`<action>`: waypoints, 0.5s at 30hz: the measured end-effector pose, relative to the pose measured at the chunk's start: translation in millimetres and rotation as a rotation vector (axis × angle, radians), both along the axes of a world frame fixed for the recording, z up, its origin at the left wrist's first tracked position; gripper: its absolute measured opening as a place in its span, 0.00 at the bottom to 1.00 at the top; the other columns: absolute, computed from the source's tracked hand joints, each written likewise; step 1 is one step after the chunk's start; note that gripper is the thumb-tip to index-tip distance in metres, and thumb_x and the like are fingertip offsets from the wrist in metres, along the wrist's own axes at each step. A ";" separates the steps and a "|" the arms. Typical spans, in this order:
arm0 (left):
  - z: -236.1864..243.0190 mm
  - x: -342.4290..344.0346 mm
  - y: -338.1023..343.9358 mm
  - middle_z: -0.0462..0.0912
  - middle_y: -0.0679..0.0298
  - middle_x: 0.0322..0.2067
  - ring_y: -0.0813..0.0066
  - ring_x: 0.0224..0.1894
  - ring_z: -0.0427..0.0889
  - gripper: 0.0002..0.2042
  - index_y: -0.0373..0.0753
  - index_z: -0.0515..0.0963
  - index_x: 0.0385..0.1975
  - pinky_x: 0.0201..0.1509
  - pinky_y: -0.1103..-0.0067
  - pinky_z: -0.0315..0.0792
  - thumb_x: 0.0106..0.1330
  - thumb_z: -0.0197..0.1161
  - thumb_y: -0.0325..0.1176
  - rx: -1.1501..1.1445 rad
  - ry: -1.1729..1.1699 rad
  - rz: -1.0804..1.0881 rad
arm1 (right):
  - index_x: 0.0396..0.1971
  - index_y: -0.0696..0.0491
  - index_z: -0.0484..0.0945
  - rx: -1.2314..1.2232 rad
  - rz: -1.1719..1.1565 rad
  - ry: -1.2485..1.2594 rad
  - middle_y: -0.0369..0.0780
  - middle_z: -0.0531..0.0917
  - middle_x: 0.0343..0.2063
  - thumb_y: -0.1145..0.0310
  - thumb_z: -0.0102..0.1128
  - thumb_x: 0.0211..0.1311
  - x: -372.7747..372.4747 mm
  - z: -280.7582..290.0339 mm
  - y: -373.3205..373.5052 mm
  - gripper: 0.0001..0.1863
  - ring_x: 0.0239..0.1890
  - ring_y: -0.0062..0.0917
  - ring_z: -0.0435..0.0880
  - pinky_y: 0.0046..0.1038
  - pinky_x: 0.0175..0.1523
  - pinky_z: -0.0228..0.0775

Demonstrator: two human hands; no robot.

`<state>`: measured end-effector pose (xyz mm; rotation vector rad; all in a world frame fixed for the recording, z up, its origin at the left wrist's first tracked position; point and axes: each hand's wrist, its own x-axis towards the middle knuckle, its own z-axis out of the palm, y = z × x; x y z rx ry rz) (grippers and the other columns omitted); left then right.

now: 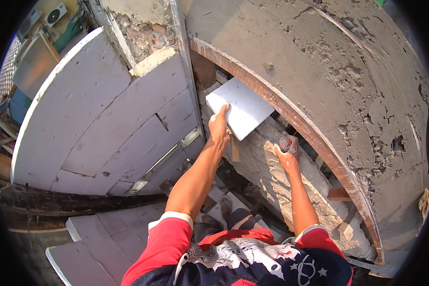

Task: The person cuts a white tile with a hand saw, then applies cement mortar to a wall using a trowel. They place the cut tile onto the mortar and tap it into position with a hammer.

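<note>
My left hand grips the near left edge of a pale lightweight concrete block, its thumb on top and its other fingers mostly out of sight below. The block sits tilted beside the brown wooden board that edges the concrete slab. To the right of the block and lower, my right hand is closed around a tool with a rounded reddish handle end. I see that handle end-on; what kind of tool it is cannot be made out. Beneath both hands lies a rough pale masonry ledge.
A rough grey concrete slab fills the right. On the left stands a pale block wall with gaps, beside an upright metal strip. Dark timber and more pale blocks lie at lower left. My feet are among rubble below.
</note>
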<state>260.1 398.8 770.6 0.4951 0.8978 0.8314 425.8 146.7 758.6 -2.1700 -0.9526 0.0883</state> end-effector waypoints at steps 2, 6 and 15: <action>-4.9 1.7 -1.1 0.86 0.54 0.46 0.63 0.47 0.87 0.30 0.24 0.76 0.57 0.50 0.68 0.81 0.64 0.75 0.42 0.000 -0.024 0.011 | 0.69 0.57 0.67 0.019 0.019 -0.116 0.55 0.80 0.56 0.59 0.80 0.55 0.6 -1.0 1.9 0.44 0.58 0.48 0.81 0.44 0.62 0.74; 2.0 1.4 -5.3 0.84 0.54 0.50 0.62 0.50 0.86 0.31 0.26 0.76 0.59 0.54 0.66 0.80 0.66 0.74 0.46 -0.010 -0.104 0.017 | 0.76 0.54 0.61 -0.005 0.064 -0.095 0.54 0.77 0.60 0.58 0.79 0.56 1.2 1.1 4.0 0.50 0.63 0.48 0.77 0.45 0.67 0.71; 24.8 -18.0 3.3 0.80 0.55 0.59 0.60 0.62 0.80 0.35 0.31 0.71 0.67 0.66 0.63 0.74 0.69 0.70 0.51 0.047 -0.275 0.058 | 0.78 0.51 0.59 -0.025 0.036 -0.027 0.54 0.71 0.65 0.58 0.78 0.58 2.4 -0.7 6.8 0.51 0.65 0.48 0.75 0.46 0.68 0.70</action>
